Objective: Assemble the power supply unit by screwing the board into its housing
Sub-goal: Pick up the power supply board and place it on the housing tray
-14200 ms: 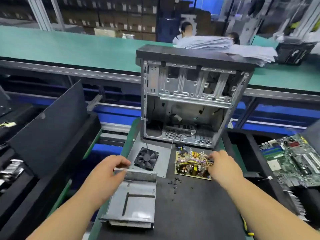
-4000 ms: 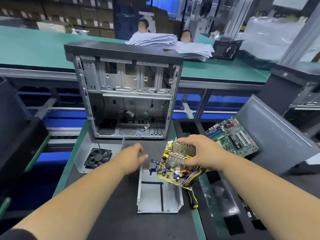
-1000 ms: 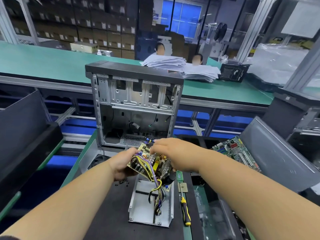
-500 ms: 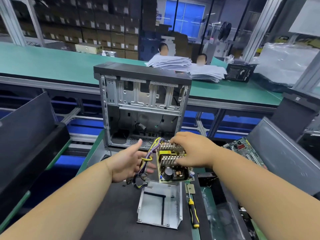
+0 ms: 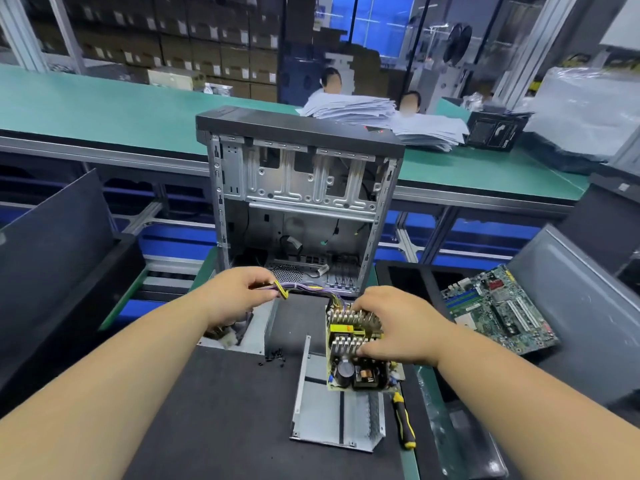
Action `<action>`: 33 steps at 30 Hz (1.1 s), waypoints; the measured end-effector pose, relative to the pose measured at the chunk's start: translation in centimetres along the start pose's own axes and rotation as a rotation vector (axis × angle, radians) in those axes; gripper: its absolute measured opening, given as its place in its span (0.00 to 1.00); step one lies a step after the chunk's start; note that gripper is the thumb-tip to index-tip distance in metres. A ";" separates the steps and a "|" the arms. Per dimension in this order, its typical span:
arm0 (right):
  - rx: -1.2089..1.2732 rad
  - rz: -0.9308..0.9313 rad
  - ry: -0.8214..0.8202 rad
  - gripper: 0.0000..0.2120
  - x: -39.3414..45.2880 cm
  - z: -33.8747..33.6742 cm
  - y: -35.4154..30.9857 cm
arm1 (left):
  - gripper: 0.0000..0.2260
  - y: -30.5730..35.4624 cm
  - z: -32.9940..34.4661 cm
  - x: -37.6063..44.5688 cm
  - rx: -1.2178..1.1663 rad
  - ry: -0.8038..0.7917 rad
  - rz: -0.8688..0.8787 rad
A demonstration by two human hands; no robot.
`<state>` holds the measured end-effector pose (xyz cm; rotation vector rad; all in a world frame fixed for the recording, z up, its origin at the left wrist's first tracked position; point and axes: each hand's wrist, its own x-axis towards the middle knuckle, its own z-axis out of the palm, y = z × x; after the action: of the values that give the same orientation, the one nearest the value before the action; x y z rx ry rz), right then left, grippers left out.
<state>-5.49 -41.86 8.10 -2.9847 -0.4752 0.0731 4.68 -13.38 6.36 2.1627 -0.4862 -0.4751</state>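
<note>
The power supply board (image 5: 356,365), yellow-green with finned heatsinks and a black capacitor, sits in the far end of the open grey metal housing (image 5: 337,417) on the black mat. My right hand (image 5: 391,323) grips the board by its heatsinks. My left hand (image 5: 239,292) holds the board's bundle of purple and yellow wires (image 5: 304,289), stretched out to the left above the mat. Several small black screws (image 5: 275,356) lie loose on the mat left of the housing.
An open computer case (image 5: 298,199) stands upright behind the mat. A yellow-handled screwdriver (image 5: 405,424) lies right of the housing. A grey cover plate (image 5: 258,336) lies under my left wrist. A motherboard (image 5: 498,310) rests at right, dark panels at both sides.
My left hand has closed on the wire bundle and pulled it out to the left. My right hand has lowered the board flatter into the housing.
</note>
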 end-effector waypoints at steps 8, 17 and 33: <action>0.032 0.062 -0.049 0.31 0.1 3.2 -1.7 | 0.05 -3.4 0.6 3.9 0.362 0.141 0.009; 0.051 0.121 -0.094 0.31 0.3 5.0 -2.6 | 0.14 -6.1 2.9 6.3 0.447 0.308 -0.003; 0.076 0.145 -0.140 0.32 0.3 8.3 -2.6 | 0.19 -2.3 6.2 1.7 0.310 0.124 0.367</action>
<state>-6.55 -38.36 0.18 -2.9464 -0.2622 0.3073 3.51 -17.01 0.66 2.3052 -0.9142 -0.0637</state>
